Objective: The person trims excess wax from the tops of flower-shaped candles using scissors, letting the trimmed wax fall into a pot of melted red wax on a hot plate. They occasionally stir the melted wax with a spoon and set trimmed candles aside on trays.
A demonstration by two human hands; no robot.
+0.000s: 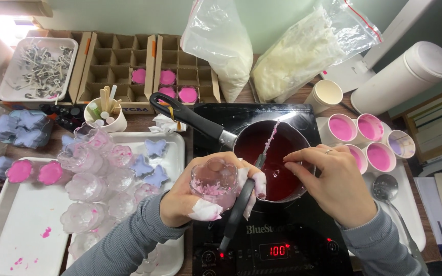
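Left grip [200, 197] clenched, right [333, 179] pinching

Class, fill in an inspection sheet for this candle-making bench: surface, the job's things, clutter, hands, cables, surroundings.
Surface: black induction hob on a wooden table.
Job's things: saucepan of dark red liquid on the hob; clear flower-shaped mould.
Clutter: white tray of clear moulds; paper cups of pink wax; cardboard divider box; two plastic bags.
Hands: left hand holds the mould; right hand over the saucepan, fingers pinched.
Cables: nothing seen.
Surroundings: books at the right.
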